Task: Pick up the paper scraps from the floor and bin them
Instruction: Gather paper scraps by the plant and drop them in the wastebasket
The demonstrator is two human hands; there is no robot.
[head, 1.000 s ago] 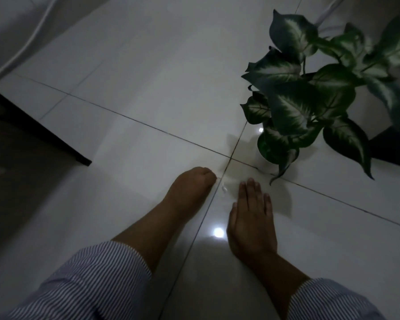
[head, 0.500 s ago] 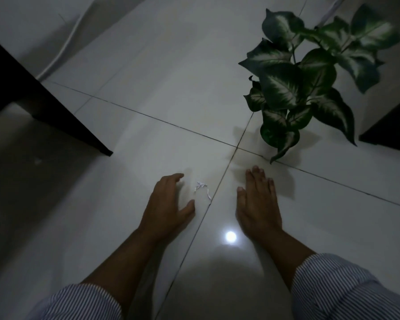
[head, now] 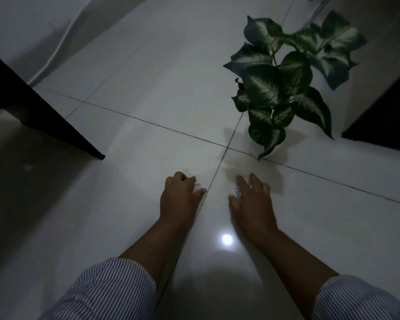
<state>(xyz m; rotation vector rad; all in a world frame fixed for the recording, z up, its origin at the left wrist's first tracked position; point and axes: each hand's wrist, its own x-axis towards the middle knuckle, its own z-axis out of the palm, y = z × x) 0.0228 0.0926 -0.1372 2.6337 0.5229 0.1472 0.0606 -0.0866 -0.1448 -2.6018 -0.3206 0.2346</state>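
Down on the floor tile (head: 136, 88), left hand (head: 179, 199) pinches a paper scrap (head: 198, 184); right hand (head: 252, 199), fingers spread, covers another scrap (head: 236, 192).

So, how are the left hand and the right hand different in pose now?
The left hand is curled, fingers bent toward the thumb around a white paper scrap; the right hand is flatter, fingers spread forward. The left hand lies left of the tile seam, the right hand right of it. Another scrap shows beside the right hand's index finger. Both are low over the floor, with striped sleeves.
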